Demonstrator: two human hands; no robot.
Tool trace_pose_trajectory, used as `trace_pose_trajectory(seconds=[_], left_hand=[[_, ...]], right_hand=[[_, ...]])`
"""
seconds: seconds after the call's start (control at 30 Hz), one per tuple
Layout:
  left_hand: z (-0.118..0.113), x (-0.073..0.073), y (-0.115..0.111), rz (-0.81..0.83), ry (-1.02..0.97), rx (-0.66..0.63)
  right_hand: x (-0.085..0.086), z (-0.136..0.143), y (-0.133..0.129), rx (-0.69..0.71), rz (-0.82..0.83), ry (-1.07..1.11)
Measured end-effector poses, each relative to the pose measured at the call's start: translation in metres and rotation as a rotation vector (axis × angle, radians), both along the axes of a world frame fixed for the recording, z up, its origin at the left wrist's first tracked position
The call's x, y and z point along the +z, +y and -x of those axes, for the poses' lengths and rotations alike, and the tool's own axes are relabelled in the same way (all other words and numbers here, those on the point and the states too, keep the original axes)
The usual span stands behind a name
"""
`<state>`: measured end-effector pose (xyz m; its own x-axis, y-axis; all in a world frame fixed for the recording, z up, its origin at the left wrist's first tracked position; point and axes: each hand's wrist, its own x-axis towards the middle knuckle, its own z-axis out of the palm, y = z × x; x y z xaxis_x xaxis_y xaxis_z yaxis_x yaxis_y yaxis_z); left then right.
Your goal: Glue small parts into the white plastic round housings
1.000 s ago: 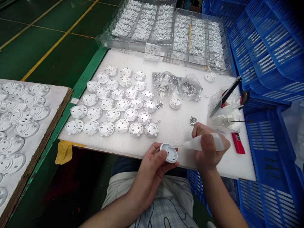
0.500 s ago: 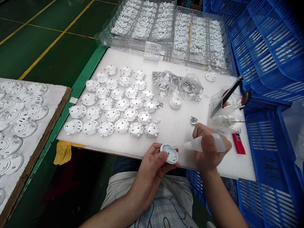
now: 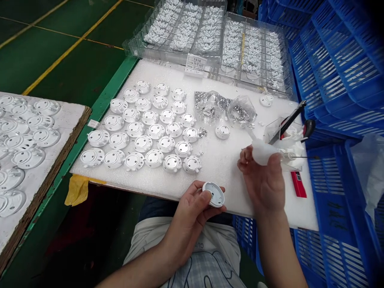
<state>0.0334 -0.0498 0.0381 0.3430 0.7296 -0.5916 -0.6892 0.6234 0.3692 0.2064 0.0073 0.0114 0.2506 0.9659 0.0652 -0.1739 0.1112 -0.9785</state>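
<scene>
Between the thumb and fingers of my left hand (image 3: 192,214) is a round white plastic shell (image 3: 218,196), its hollow side facing up. My right hand (image 3: 265,180) grips a translucent white squeeze bottle (image 3: 262,153) in front of the clear tool box, its thin nozzle pointing up and to the left, away from the shell. On the white foam sheet (image 3: 216,160), several assembled white round parts (image 3: 154,158) stand in rows to the left. One more white round part (image 3: 223,131) sits apart, beyond my hands.
Plastic bags of small metal pieces (image 3: 241,110) lie mid-table. A clear box (image 3: 274,130) with scissors and tissue stands right, near a red box (image 3: 299,185). Clear trays (image 3: 198,60) of white parts line the back; blue crates (image 3: 339,76) flank the right.
My right hand has drawn the squeeze bottle away from the shell, up and to the right, and its nozzle has turned upward. My left hand stays in place with the shell.
</scene>
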Motion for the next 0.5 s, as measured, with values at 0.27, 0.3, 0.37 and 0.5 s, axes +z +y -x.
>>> trace_pose_trajectory(seconds=[0.27,0.3,0.37,0.5], left_hand=[[0.000,-0.006,-0.002,-0.033,-0.024,0.001],[0.000,-0.007,-0.002,-0.036,-0.028,0.002],[0.000,-0.009,-0.002,-0.029,-0.039,0.005],[0.002,-0.010,-0.001,-0.013,-0.058,0.002]], right_hand=[[-0.003,0.005,0.002,-0.208,-0.070,-0.763],[-0.003,0.008,0.005,-0.232,-0.072,-0.846],[-0.006,0.012,0.010,-0.226,-0.053,-0.963],[-0.011,0.014,0.014,-0.185,-0.007,-1.103]])
